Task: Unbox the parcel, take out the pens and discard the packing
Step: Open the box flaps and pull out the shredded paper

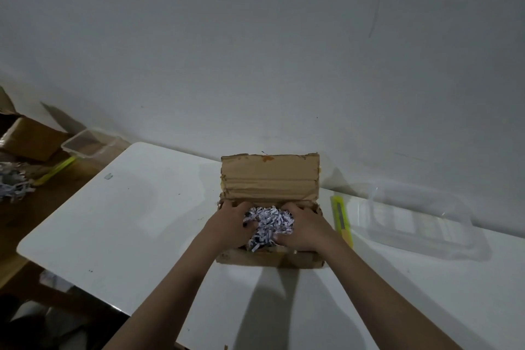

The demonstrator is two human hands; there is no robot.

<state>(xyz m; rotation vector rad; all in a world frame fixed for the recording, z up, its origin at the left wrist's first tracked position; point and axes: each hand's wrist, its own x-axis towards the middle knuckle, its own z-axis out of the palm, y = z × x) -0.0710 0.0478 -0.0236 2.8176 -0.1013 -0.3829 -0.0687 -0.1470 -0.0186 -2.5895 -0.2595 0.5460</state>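
Box [270, 207] open mid-table [127, 221], flap up at the back, left hand [231, 226] and right hand [302, 226] curled in from either side, gathering a heap of shreds [268, 224] inside it. Light, loose, springy stuff by the look, likely to spill and scatter, so best scooped from underneath and squeezed between both palms rather than pinched from the top. No pens showing, presumably buried under the paper; fingertips lost in the heap, box floor hidden, yellow cutter [341, 219] just right of the box, clear tray [420, 221] beyond.
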